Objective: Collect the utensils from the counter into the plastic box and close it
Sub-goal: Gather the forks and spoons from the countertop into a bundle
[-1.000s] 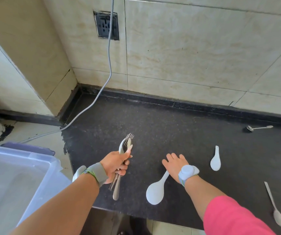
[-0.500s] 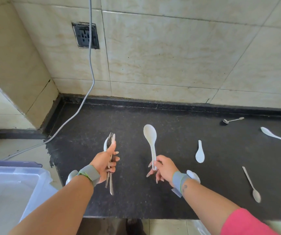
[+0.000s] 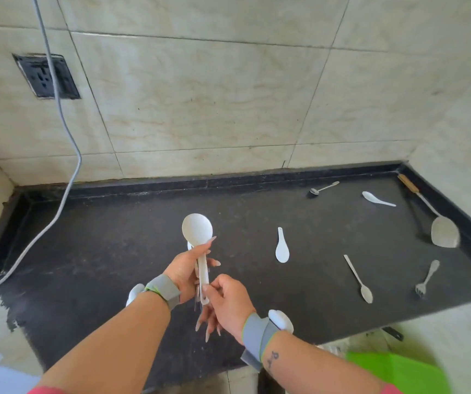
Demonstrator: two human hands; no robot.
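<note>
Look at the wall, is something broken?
Yes. The socket on the left wall sits crooked, its plate tilted with a rough gap around its edges. A grey cable hangs across it down to the counter. The tiles look fine.

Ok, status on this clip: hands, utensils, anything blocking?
Left hand shut on white rice paddle and a metal utensil bundle; right hand pinching the paddle's handle end. Six utensils on counter, nearest the small white spoon. Nothing blocking.
</note>
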